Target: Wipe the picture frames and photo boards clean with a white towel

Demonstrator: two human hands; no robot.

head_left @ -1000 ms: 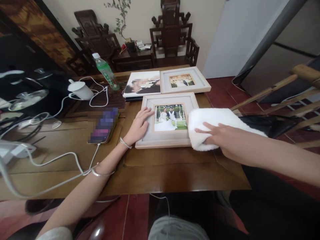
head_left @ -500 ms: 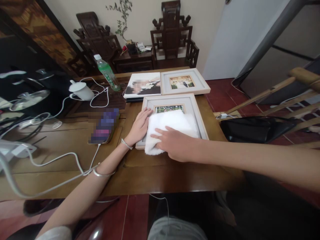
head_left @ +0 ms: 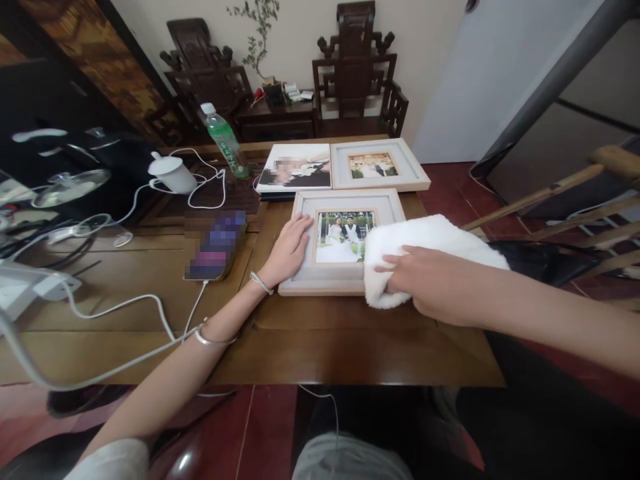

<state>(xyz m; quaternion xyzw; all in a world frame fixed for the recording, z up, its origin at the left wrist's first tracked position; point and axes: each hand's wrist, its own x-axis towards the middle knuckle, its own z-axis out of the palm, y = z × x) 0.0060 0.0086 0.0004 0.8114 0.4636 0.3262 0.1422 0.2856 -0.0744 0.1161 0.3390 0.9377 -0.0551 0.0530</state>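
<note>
A pale wooden picture frame (head_left: 323, 277) lies flat on the table, with a photo of two people outdoors in its middle. Along its left edge my left hand (head_left: 289, 248) rests flat, fingers stretched out over the border. My right hand (head_left: 427, 279) grips a folded white cloth (head_left: 430, 233) at the frame's right side. The cloth covers the right border and reaches out past the table edge. Part of my right fingers is hidden in its fold.
Behind lie a second picture frame (head_left: 420, 181) and a white photo album or panel (head_left: 295, 157). To the left are a phone (head_left: 217, 247) on a cable, a green-labelled bottle (head_left: 226, 143), a lidded white cup (head_left: 173, 175) and a black pot (head_left: 75, 193). A wooden chair (head_left: 545, 188) stands right.
My right hand has slid the white cloth to the right, uncovering the photo. My left hand keeps its place on the frame's left edge. The view has shifted slightly.
</note>
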